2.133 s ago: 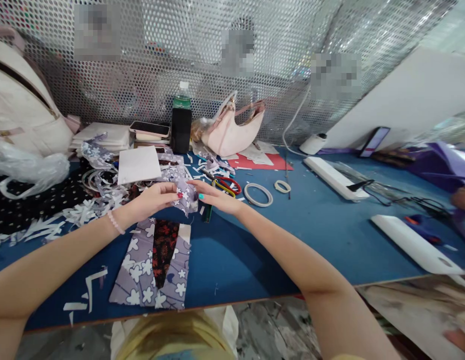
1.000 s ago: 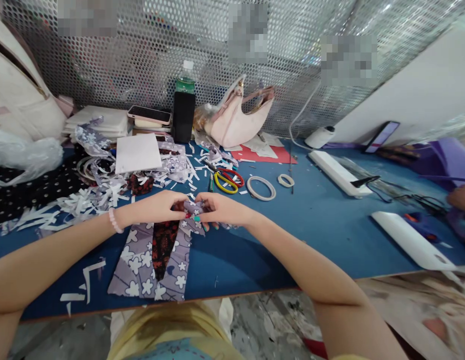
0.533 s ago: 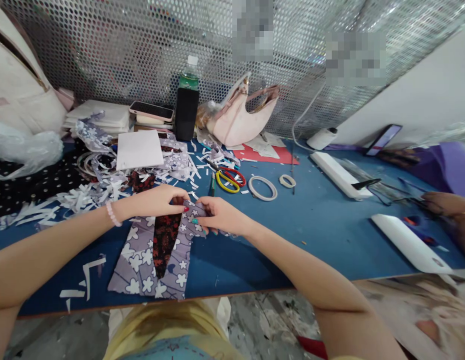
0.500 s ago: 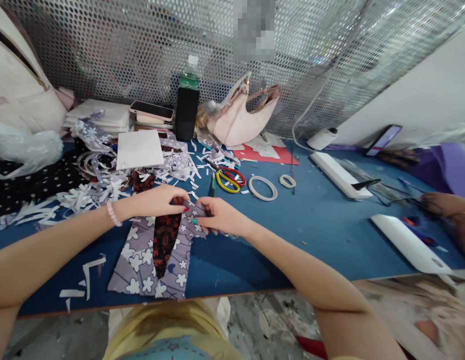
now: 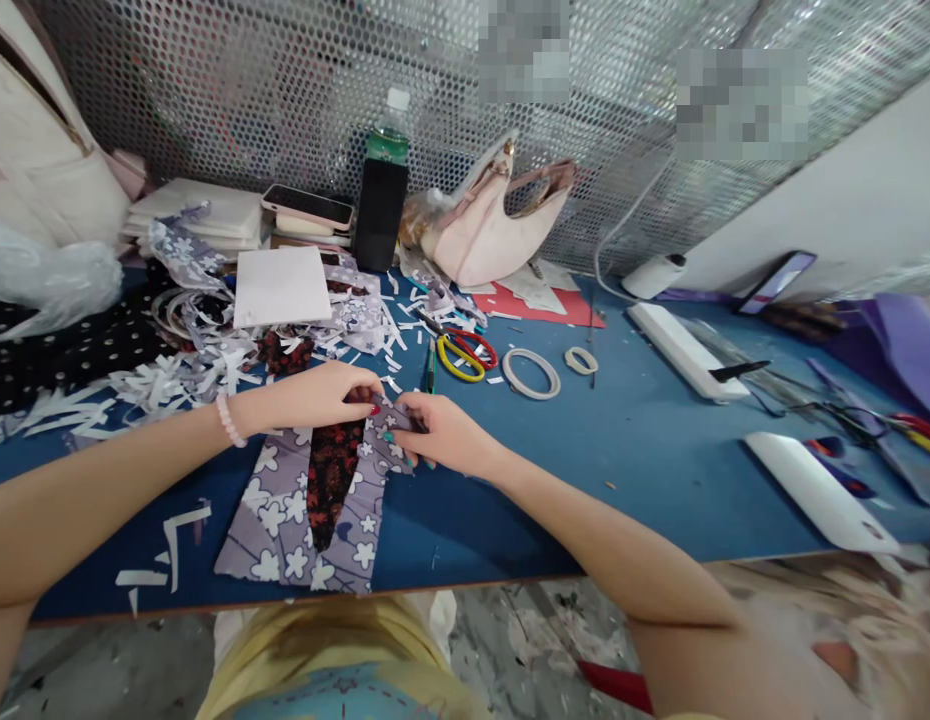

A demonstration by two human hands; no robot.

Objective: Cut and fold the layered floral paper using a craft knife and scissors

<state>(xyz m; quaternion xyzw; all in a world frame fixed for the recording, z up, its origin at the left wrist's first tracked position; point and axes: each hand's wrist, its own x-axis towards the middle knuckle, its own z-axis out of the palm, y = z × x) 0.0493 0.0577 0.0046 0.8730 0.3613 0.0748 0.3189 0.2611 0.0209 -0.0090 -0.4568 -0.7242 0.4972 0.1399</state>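
A piece of grey-purple fabric with white flowers lies along the table's front edge, a narrow dark strip with red flowers showing on top of it. At the fabric's far edge my left hand pinches the cloth between thumb and fingers. Close beside it, my right hand grips the raised right part of the same fabric, its thumb on top. The two hands' fingertips nearly meet, and they hide part of the folded edge.
Yellow-and-red-handled scissors lie beyond my hands, near a white ring. White paper strips cover the left side. A bottle and a pink handbag stand at the back. Tools lie at right.
My hands keep their hold on the fabric almost unmoved. The other person's hand at the right has gone from view, leaving scissors visible there. The camera view has shifted slightly.
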